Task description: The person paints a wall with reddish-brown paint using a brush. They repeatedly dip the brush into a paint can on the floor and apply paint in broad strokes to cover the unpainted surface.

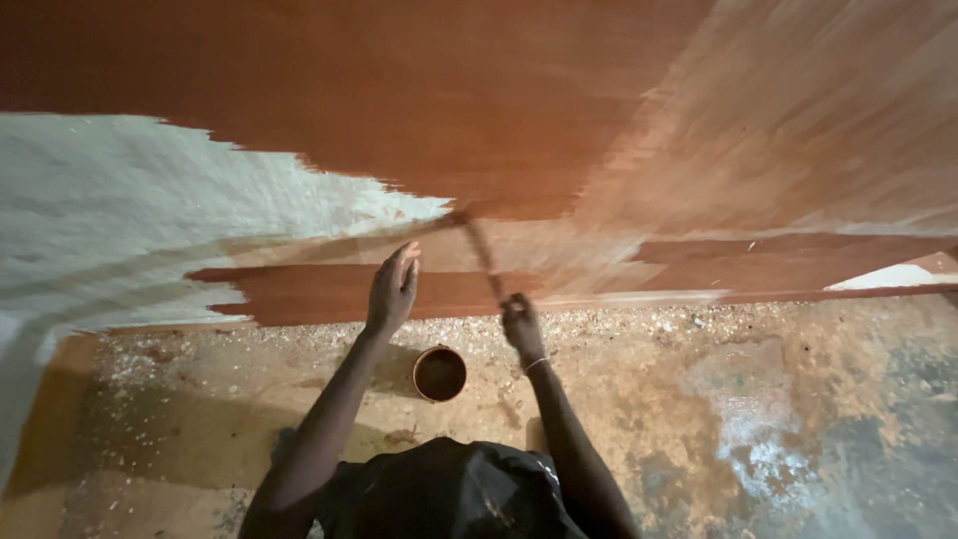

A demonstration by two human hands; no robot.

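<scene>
My right hand (521,321) grips the handle of a paint brush (477,243), whose bristle end touches the wall at the edge of the reddish-brown painted area (449,110). My left hand (393,288) rests flat on the wall over a painted band low down, fingers apart, holding nothing. A small round tin of brown paint (439,373) stands on the floor between my arms. A thin bracelet shows on my right wrist.
An unpainted pale patch of wall (110,220) lies at the left. The wall's right part (798,130) is thinly brushed brown. The floor (748,419) is rough, stained and strewn with pale chips along the wall's foot. My dark clothing fills the bottom middle.
</scene>
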